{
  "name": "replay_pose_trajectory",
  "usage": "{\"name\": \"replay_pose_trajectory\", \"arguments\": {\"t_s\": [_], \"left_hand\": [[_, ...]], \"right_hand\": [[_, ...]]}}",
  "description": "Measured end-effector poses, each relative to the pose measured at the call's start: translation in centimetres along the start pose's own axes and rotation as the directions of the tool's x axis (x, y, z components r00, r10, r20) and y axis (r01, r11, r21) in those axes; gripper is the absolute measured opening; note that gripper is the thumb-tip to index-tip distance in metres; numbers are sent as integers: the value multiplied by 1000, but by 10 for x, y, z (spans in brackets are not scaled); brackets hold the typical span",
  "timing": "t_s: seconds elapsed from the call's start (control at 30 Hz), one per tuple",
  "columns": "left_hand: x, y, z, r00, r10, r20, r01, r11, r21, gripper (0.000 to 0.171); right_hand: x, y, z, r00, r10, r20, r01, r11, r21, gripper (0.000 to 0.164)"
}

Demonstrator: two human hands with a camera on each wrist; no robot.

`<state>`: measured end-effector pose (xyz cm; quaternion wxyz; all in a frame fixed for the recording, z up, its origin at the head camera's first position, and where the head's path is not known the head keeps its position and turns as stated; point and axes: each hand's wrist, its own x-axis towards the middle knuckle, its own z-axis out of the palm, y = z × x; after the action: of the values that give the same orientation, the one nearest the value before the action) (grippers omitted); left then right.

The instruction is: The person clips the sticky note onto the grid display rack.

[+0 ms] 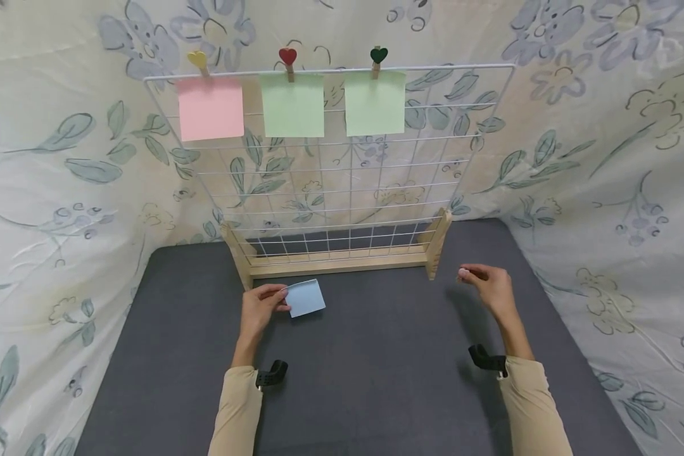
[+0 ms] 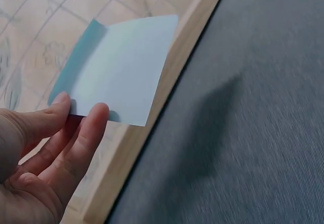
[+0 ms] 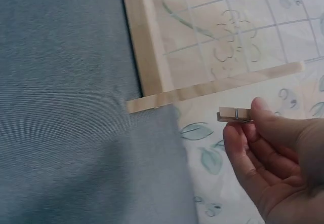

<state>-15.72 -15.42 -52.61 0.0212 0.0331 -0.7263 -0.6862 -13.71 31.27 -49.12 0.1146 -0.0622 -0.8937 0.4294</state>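
My left hand [image 1: 259, 308] pinches a light blue sticky note [image 1: 305, 298] by its left edge, in front of the rack's left foot. In the left wrist view the note [image 2: 121, 67] is held above the table, its darker edge strip curled, and a shadow falls on the cloth. Off to the right, past the rack's right foot, my right hand [image 1: 493, 290] is raised over the table. Seen from the right wrist, its thumb and fingers pinch a small wooden clothespin [image 3: 234, 114] with a metal spring. The fingertips hide the clothespin's rear end.
A white wire grid [image 1: 350, 171] stands in a wooden base [image 1: 342, 263] at the table's back. Heart-topped clothespins hold a pink note [image 1: 211, 109], a green note [image 1: 293, 106] and another green note [image 1: 375, 104] along its top bar. Floral cloth [image 1: 604, 190] surrounds the dark table [image 1: 376, 367].
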Motion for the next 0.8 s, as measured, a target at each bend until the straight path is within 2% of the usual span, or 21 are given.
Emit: {"name": "replay_pose_trajectory", "arguments": {"t_s": [0.13,0.3,0.53,0.8], "left_hand": [[4,7,12,1000,24,5,-24,999,27,17],[7,15,20,1000,7,8,-7,1000,21,21],[11,20,31,999,35,-11,-35,999,33,18],[16,28,46,995,96,14,-95,995,-40,20]], "right_hand": [[4,-8,-4,998,-47,-42,47,999,-15,32],[8,-16,-4,992,-94,-81,92,995,-24,32],[13,-21,-4,990,-116,-80,116,993,-8,33],[19,-31,-1,985,-157,-66,154,987,-38,30]]}}
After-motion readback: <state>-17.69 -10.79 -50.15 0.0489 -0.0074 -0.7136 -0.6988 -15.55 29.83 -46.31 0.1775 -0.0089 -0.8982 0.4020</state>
